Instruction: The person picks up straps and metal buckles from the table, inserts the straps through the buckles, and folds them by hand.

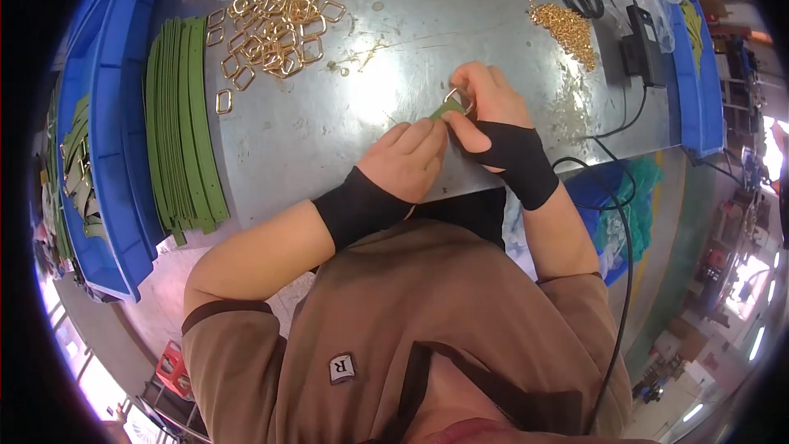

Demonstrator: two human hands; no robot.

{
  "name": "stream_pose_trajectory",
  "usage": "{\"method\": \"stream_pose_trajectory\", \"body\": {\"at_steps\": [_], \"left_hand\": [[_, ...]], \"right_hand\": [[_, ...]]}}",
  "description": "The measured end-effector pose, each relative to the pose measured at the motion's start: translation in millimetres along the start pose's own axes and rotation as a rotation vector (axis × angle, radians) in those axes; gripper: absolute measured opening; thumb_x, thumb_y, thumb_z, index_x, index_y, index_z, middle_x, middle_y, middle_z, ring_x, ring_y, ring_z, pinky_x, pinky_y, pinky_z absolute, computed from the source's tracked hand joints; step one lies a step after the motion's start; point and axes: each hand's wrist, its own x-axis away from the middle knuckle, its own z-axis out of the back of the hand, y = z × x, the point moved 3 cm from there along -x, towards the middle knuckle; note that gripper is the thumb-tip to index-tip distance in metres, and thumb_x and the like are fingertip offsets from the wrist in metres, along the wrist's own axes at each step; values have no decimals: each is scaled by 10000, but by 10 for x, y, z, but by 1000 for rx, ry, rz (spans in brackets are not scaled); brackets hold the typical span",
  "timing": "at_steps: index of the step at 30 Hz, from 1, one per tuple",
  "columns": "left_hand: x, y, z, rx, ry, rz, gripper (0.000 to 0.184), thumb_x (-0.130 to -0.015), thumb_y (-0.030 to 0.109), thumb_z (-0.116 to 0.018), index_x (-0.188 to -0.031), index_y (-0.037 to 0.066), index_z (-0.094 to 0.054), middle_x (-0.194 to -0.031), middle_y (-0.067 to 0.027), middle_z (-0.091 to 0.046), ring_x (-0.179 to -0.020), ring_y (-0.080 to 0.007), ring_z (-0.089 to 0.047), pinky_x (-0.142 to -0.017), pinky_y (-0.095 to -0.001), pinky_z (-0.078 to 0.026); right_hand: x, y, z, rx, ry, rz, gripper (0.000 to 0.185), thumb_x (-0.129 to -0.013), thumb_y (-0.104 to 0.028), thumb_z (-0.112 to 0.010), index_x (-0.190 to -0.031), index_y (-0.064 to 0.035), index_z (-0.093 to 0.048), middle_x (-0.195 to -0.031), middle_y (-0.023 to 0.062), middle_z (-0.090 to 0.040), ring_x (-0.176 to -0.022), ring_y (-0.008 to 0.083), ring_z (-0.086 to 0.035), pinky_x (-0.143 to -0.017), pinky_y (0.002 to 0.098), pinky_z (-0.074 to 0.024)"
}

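Over the metal table, my two hands meet at the end of a green strap (pixel 448 108) with a gold rectangular ring (pixel 460 99) on it. My left hand (pixel 407 158) is closed, its fingers wrapped over the strap, so most of that strap is hidden. With thumb and curled fingers, my right hand (pixel 491 103) pinches the strap end and ring from the other side. Both wrists wear black supports. A pile of gold rectangular rings (pixel 283 25) lies on the table beyond my left hand. Farther left is a stack of long green straps (pixel 181 123).
Small gold fasteners (pixel 567 31) are heaped at the table's right, near a black power adapter (pixel 645 48) and its cable. Blue bins (pixel 111 127) stand along the left edge, and another blue bin (pixel 699 90) is at the right. Clear plastic lies at the back.
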Motion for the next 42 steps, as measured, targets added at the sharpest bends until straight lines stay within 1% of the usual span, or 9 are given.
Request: {"method": "stream_pose_trajectory", "body": {"at_steps": [4, 6, 8, 12, 14, 19, 24, 34, 42], "left_hand": [[-15, -9, 27, -43, 15, -28, 439, -782, 86, -585, -1194, -66, -600, -1261, -140, -575, -1144, -276, -560, -963, -359, -473], [-16, -3, 26, -52, 15, -29, 434, -783, 88, -588, -1189, -65, -601, -1258, -139, -576, -1144, -275, -561, -960, -361, -476], [-32, 2, 43, -82, 143, -78, 384, -772, 103, -558, -1100, -86, -623, -1108, -146, -584, -1053, -260, -565, -890, -337, -474], [-24, -24, 20, -38, 114, -52, 410, -753, 89, -570, -1121, -87, -609, -1142, -144, -578, -1064, -271, -563, -904, -350, -475], [-25, -36, 16, 18, 97, -6, 409, -766, 31, -619, -1164, -62, -616, -1222, -144, -590, -1115, -295, -573, -941, -359, -491], [-47, -53, 34, 22, 73, -26, 369, -784, 11, -619, -1143, -70, -622, -1209, -155, -593, -1088, -302, -583, -918, -358, -506], [-76, -41, 59, -26, 34, -31, 362, -790, 13, -622, -1142, -72, -623, -1231, -168, -590, -1061, -301, -595, -884, -355, -524], [-60, -63, 143, -135, -6, -103, 367, -790, 42, -627, -1139, -71, -629, -1299, -172, -578, -1050, -270, -599, -868, -346, -526], [-167, -24, 147, -127, -84, -119, 378, -762, 57, -612, -1111, -89, -618, -1301, -208, -563, -1094, -303, -584, -891, -350, -519]], "right_hand": [[53, 96, -38, -106, 61, 58, 253, -748, -93, -687, -987, -120, -611, -993, 118, -564, -825, 315, -579, -718, 435, -422], [109, 86, -66, 43, 204, 295, 285, -730, -50, -696, -995, -138, -637, -1052, 84, -555, -838, 263, -581, -745, 398, -401], [125, 135, -129, 61, 215, 331, 262, -731, -32, -698, -973, -120, -649, -1048, 100, -569, -798, 265, -587, -714, 378, -438], [153, 130, -155, 119, 229, 413, 172, -744, 6, -684, -892, -71, -644, -1044, 121, -590, -793, 275, -593, -696, 367, -476], [141, 144, -168, 75, 246, 433, 170, -742, 11, -678, -889, -59, -630, -1039, 121, -598, -803, 278, -595, -697, 368, -475], [232, 214, -37, -24, 298, 428, 206, -728, 19, -681, -909, -36, -600, -1067, 123, -631, -835, 278, -603, -715, 365, -476], [322, 71, 20, 293, 177, 649, 233, -731, -1, -672, -945, -48, -590, -1191, 102, -657, -1014, 300, -638, -851, 389, -485], [289, 206, -3, 134, 134, 561, 217, -739, -8, -669, -936, -53, -589, -1229, 92, -646, -1086, 271, -635, -925, 392, -467], [294, 155, -70, 376, 218, 549, 169, -806, -76, -616, -975, -70, -609, -1252, 74, -638, -1179, 236, -589, -965, 399, -431]]}}
